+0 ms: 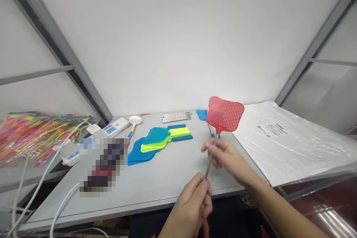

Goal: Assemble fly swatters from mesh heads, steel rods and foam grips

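The red swatter head, a rounded square of perforated plastic, sits above the right hand, whose fingers close around its slim metal rod; the left hand grips the rod's lower end. Left of both hands lie flat, perforated blue heads.

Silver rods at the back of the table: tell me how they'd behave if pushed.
The silver rods look slim and rounded, lying loosely side by side, so a nudge would probably roll or spread them. Their shiny surface may be slippery. Lying straight, they are likely stiff.
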`<move>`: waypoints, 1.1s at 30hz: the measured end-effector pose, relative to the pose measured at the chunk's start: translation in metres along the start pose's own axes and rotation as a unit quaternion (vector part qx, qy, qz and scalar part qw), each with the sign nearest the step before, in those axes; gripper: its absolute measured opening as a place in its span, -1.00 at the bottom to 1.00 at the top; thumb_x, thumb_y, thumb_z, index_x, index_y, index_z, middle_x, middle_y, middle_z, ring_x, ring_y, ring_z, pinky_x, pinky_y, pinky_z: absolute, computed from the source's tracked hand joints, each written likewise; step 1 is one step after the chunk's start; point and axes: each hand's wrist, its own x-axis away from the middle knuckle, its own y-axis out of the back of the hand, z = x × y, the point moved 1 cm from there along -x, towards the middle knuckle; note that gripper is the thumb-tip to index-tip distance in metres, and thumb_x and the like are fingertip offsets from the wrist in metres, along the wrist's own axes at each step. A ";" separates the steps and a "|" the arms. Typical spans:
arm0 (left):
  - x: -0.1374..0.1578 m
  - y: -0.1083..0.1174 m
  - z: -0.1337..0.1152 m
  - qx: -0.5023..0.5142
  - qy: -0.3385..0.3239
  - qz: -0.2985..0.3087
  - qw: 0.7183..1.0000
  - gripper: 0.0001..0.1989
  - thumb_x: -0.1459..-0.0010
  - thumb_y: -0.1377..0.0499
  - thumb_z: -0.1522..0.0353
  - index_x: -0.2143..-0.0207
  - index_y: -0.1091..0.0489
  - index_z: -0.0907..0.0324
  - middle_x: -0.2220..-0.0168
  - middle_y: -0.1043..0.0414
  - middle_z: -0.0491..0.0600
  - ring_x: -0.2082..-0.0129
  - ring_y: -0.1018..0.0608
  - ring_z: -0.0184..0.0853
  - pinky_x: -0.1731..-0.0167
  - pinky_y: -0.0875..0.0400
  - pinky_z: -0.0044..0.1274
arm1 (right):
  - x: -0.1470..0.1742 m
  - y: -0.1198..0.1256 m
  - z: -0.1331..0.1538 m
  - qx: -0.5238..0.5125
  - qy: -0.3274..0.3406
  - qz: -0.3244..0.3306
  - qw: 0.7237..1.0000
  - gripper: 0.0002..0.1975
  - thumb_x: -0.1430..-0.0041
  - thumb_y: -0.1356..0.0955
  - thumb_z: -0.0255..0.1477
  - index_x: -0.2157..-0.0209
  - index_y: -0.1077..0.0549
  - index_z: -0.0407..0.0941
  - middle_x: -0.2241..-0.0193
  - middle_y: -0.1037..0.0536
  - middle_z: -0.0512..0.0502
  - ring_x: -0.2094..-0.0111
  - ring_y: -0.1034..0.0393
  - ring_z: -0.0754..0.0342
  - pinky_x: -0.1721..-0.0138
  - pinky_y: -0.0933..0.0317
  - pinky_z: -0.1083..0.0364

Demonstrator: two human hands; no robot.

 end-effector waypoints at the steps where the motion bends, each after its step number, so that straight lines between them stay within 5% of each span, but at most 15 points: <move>1: -0.001 0.001 -0.002 -0.014 -0.012 -0.002 1.000 -0.62 -0.28 0.10 0.00 0.29 -0.17 0.13 0.65 -0.13 -0.30 0.86 -0.06 -0.58 0.81 -0.13 -0.67 | 0.007 -0.005 -0.005 0.006 -0.004 0.031 0.999 -0.60 -0.16 -0.33 -0.07 0.39 -0.43 -0.16 0.73 -0.23 0.15 0.69 -0.11 0.23 0.63 0.01 0.20; 4: -0.004 0.001 -0.010 -0.066 -0.041 -0.014 0.997 -0.61 -0.30 0.13 0.01 0.24 -0.20 0.12 0.68 -0.02 -0.33 0.82 -0.05 -0.55 0.77 -0.09 -0.69 | 0.019 -0.004 -0.014 0.001 0.024 0.053 0.998 -0.56 -0.25 -0.23 -0.06 0.42 -0.41 -0.15 0.76 -0.20 0.15 0.69 -0.15 0.22 0.59 -0.02 0.19; 9: -0.012 -0.004 -0.042 -0.216 -0.062 0.013 0.974 -0.61 -0.32 0.14 0.05 0.35 -0.20 0.14 0.66 -0.04 -0.28 0.70 -0.13 -0.48 0.65 -0.10 -0.64 | 0.017 0.038 -0.009 -0.010 0.065 -0.038 0.997 -0.54 -0.19 -0.29 -0.04 0.45 -0.44 -0.16 0.73 -0.24 0.11 0.64 -0.10 0.22 0.53 -0.06 0.18; 15: -0.012 -0.001 -0.071 -0.435 -0.047 0.026 0.899 -0.67 -0.33 0.13 0.14 0.41 -0.18 0.11 0.60 -0.15 -0.21 0.58 -0.22 -0.40 0.53 -0.09 -0.59 | 0.016 0.078 -0.008 -0.142 0.097 -0.165 0.971 -0.58 -0.10 -0.36 -0.03 0.43 -0.42 -0.14 0.72 -0.10 0.17 0.64 0.04 0.22 0.54 -0.07 0.17; 19: 0.002 0.020 -0.070 -0.550 -0.074 -0.068 0.829 -0.67 -0.33 0.14 0.16 0.40 -0.23 0.09 0.56 -0.23 -0.17 0.55 -0.29 -0.36 0.50 -0.07 -0.56 | 0.015 0.087 -0.005 -0.174 0.124 -0.218 0.952 -0.63 -0.11 -0.38 -0.08 0.44 -0.40 -0.11 0.67 -0.05 0.18 0.63 0.11 0.23 0.56 -0.06 0.19; 24: 0.004 0.061 -0.083 -0.580 -0.092 -0.136 0.798 -0.66 -0.33 0.12 0.16 0.36 -0.35 0.05 0.40 -0.43 -0.11 0.37 -0.46 -0.28 0.36 -0.20 -0.55 | 0.000 0.053 0.002 -0.175 0.151 -0.218 0.948 -0.67 -0.15 -0.36 -0.10 0.40 -0.38 -0.10 0.65 -0.07 0.16 0.62 0.03 0.23 0.54 -0.08 0.18; 29: -0.008 0.078 -0.084 -0.551 -0.196 -0.218 0.781 -0.70 -0.32 0.05 0.18 0.22 -0.45 0.03 0.20 -0.49 -0.03 0.18 -0.48 -0.20 0.17 -0.25 -0.46 | -0.018 -0.015 0.001 -0.047 0.121 -0.075 0.989 -0.73 -0.19 -0.35 -0.17 0.25 -0.39 -0.09 0.66 -0.25 0.13 0.62 -0.13 0.19 0.56 -0.03 0.16; 33: -0.004 0.079 -0.077 -0.499 -0.207 -0.227 0.810 -0.71 -0.31 0.03 0.19 0.25 -0.46 0.05 0.30 -0.50 -0.02 0.26 -0.49 -0.18 0.23 -0.26 -0.46 | -0.017 -0.045 0.006 -0.003 0.141 -0.083 0.987 -0.69 -0.26 -0.28 -0.16 0.31 -0.44 -0.13 0.68 -0.22 0.11 0.60 -0.10 0.18 0.53 0.01 0.13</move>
